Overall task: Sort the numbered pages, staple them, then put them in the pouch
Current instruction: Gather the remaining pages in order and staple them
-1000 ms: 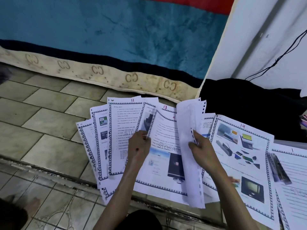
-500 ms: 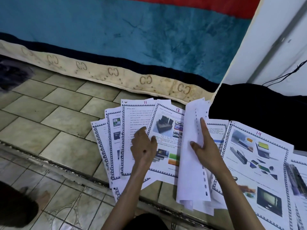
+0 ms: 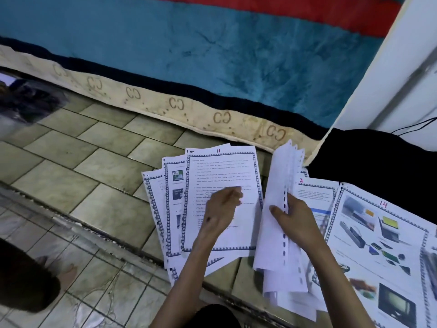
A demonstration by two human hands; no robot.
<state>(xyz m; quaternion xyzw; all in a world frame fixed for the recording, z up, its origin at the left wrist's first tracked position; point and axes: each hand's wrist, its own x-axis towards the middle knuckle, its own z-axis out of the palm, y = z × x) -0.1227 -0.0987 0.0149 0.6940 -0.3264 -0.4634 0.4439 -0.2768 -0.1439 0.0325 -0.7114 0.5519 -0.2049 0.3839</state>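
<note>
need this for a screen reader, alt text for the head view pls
A person's left hand presses on page 11 atop a fanned pile on the tiled floor, while the right hand holds a blank-backed sheaf upright beside page 14.

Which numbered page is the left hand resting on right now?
Page 11, the text-only sheet topping the left fan; the left hand lies flat on it. Page 14, with photos, and page 2 lie right, untouched by it.

A home floor: worn beige tiles (image 3: 78, 162), a plush teal blanket (image 3: 212, 50) with monogrammed border, a bare foot (image 3: 67, 275).
</note>
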